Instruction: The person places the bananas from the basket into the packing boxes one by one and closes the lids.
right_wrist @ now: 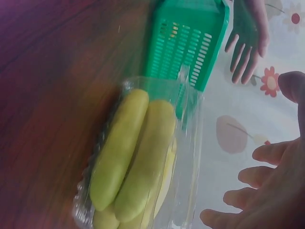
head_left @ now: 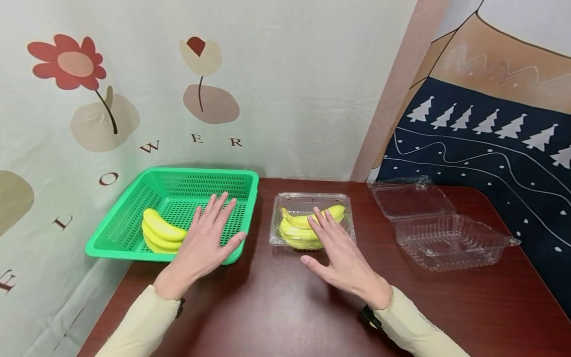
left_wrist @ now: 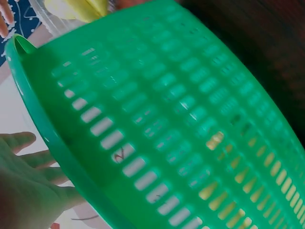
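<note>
My left hand (head_left: 206,245) hovers over the front right part of a green plastic basket (head_left: 202,172), fingers spread and holding nothing. A bunch of yellow bananas (head_left: 162,232) lies in that basket, partly hidden by the hand. In the middle of the table, a clear plastic clamshell box (head_left: 278,201) holds more bananas (head_left: 292,232), and its lid looks down over them. Above this box's right side is my right hand (head_left: 343,258), its fingers extended. The right wrist view shows the bananas (right_wrist: 147,162) behind the clear wall, with the hand apart from the box.
Another clear clamshell box (head_left: 450,243) stands at the right with its lid (head_left: 412,201) folded back. The dark red-brown table (head_left: 276,307) ends at a printed cloth (head_left: 303,99) behind and a navy patterned cloth (head_left: 490,144) at right.
</note>
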{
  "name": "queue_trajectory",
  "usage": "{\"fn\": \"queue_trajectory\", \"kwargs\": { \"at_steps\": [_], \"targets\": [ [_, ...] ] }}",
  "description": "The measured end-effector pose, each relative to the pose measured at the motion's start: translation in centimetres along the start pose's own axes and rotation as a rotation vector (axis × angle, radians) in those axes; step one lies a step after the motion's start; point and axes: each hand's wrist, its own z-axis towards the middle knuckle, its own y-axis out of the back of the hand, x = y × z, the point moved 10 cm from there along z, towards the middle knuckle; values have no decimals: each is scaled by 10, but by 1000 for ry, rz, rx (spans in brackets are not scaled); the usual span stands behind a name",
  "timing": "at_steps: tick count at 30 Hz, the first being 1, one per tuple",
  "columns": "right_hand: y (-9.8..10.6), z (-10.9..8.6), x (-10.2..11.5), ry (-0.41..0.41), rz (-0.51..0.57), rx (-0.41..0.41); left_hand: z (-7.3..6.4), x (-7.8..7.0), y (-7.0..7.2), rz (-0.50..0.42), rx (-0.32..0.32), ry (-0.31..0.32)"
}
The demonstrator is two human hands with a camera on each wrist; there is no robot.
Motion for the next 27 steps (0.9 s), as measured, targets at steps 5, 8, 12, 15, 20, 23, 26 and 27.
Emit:
{"fn": "queue_trajectory", "kwargs": {
  "at_steps": [5,8,12,15,20,23,26,27],
  "targets": [
    [-11,5,10,22,-13,37,-5,15,6,19,-3,13],
    [-17,8,17,51,-32,50,-7,23,8,24,4,26],
    [-24,12,27,85,-56,62,-9,33,10,41,23,37],
    [-29,14,32,97,-66,77,-10,40,13,70,23,29],
    [-40,19,42,124,-89,128,-11,53,21,123,-5,-1],
    [-47,23,49,148,-109,162,-12,62,26,144,-2,-3],
    [-54,27,56,166,-118,187,-12,72,28,161,20,11],
    [-57,28,58,172,-118,195,-12,76,28,165,28,14]
  ]
}}
